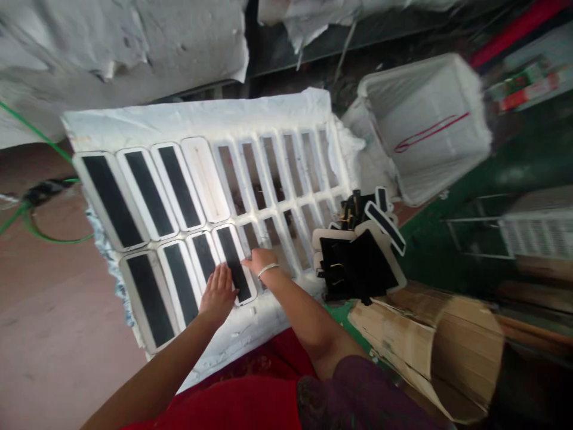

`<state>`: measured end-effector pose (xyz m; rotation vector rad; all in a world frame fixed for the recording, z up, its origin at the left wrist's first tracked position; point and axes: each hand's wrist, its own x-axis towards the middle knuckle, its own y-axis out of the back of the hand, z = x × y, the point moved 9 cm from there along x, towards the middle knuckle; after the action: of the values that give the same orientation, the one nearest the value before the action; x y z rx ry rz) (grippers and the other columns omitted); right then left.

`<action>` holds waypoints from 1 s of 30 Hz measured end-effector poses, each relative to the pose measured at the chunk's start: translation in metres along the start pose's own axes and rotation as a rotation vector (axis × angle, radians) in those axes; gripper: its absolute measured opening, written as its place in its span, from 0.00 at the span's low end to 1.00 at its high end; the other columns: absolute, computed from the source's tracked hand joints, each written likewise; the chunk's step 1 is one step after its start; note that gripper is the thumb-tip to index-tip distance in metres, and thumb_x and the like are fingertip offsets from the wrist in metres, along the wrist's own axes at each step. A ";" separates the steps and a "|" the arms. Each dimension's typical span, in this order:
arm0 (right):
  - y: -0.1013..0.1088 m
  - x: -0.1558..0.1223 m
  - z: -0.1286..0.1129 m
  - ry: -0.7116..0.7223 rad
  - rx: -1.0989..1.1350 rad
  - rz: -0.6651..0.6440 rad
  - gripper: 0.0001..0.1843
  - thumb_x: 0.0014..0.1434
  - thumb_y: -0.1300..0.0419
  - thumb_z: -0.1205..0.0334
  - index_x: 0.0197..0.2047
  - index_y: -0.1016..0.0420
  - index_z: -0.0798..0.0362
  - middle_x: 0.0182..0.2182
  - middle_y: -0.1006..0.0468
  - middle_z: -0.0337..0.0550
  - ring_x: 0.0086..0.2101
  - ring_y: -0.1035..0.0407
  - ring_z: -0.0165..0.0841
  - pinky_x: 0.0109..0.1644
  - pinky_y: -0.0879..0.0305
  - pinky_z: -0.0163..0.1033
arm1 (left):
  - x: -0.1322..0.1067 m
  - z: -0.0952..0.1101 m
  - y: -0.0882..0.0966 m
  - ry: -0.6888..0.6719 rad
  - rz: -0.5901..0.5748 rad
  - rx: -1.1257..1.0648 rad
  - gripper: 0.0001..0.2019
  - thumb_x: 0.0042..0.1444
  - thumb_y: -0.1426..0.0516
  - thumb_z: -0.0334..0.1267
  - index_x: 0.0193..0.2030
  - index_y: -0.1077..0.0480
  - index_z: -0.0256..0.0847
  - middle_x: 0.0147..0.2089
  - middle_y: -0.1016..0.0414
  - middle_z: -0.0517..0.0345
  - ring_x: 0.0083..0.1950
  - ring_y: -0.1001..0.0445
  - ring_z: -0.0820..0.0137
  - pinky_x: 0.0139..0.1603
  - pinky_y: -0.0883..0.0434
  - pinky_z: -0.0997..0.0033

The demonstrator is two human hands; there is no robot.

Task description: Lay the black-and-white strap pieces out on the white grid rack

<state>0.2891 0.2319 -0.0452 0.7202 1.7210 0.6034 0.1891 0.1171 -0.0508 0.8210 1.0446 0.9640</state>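
Observation:
A white slatted frame (pixel 197 113) carries two rows of long, round-cornered white panels, most with a black strip down the middle. My left hand (pixel 218 291) lies flat, fingers stretched forward, across the lower ends of two panels in the near row. At the right edge of the rightmost near-row panel (pixel 233 263) is my right hand (pixel 262 261), its fingers curled and its thumb side against that edge. The undersides of the right fingers are hidden. In the far row, the rightmost panel (pixel 206 179) shows a plain pale face.
A pile of black-and-white pieces (pixel 362 257) lies at the frame's right corner. Behind it stands a white plastic crate (pixel 434 119); a cardboard box (pixel 403 322) lies nearer. Green cable (pixel 58 239) runs on the left floor. White-covered material (pixel 179 54) stands along the back.

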 end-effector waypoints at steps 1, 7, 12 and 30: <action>0.006 -0.007 0.005 0.012 0.008 0.018 0.21 0.58 0.45 0.48 0.31 0.27 0.60 0.26 0.25 0.45 0.30 0.32 0.31 0.34 0.42 0.33 | -0.002 0.006 -0.003 0.000 0.031 0.012 0.30 0.59 0.52 0.40 0.62 0.44 0.16 0.67 0.57 0.31 0.68 0.60 0.49 0.65 0.53 0.52; 0.099 -0.086 0.119 -0.042 0.046 0.352 0.11 0.61 0.49 0.59 0.40 0.31 0.55 0.36 0.26 0.46 0.38 0.33 0.32 0.42 0.41 0.34 | -0.022 0.042 -0.015 -0.014 0.115 0.043 0.30 0.61 0.58 0.45 0.60 0.40 0.17 0.66 0.56 0.29 0.69 0.63 0.51 0.64 0.50 0.51; 0.143 -0.145 0.258 -0.303 -0.203 0.430 0.15 0.58 0.44 0.54 0.43 0.34 0.56 0.38 0.29 0.48 0.39 0.34 0.37 0.41 0.40 0.38 | -0.020 0.048 -0.016 0.079 0.011 0.094 0.32 0.60 0.56 0.49 0.60 0.40 0.19 0.66 0.53 0.31 0.68 0.57 0.49 0.64 0.48 0.52; 0.202 -0.187 0.175 0.018 0.389 0.425 0.17 0.55 0.49 0.54 0.45 0.32 0.51 0.37 0.27 0.48 0.36 0.32 0.39 0.41 0.34 0.43 | 0.029 0.070 0.042 0.303 -0.265 -1.214 0.43 0.52 0.46 0.56 0.68 0.58 0.35 0.67 0.54 0.39 0.65 0.47 0.56 0.60 0.41 0.55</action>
<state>0.5268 0.2393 0.1773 1.3807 1.7312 0.5642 0.2507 0.1522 -0.0016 -0.4626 0.5955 1.2627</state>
